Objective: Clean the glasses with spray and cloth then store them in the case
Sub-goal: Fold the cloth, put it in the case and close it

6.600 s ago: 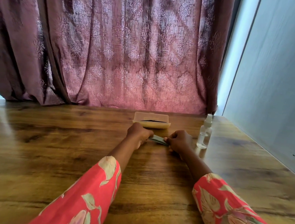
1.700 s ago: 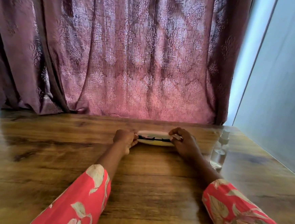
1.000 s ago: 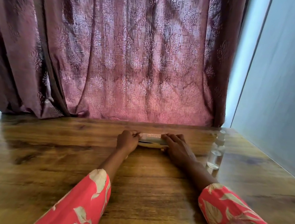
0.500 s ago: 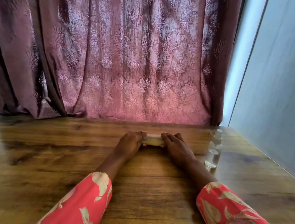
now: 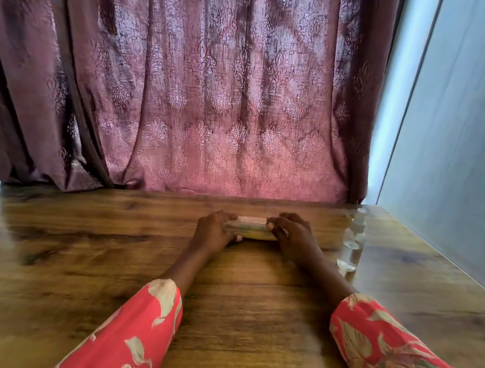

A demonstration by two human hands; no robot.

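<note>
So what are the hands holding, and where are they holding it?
Both hold the glasses case on the table. The left hand grips its left end and the right hand grips its right end.

Table [image 5: 84, 258]: wood-grain top, glossy, with pale reflections at left and right. Curtain [image 5: 213, 94], upper frame: woven cloth, matt, raised damask pattern. Spray bottle [image 5: 352, 244], right of centre: clear plastic, shiny. Case [image 5: 250, 231], centre: pale, smooth, slight sheen. Sleeves [image 5: 136, 338], lower frame: printed floral cloth, matt.
</note>
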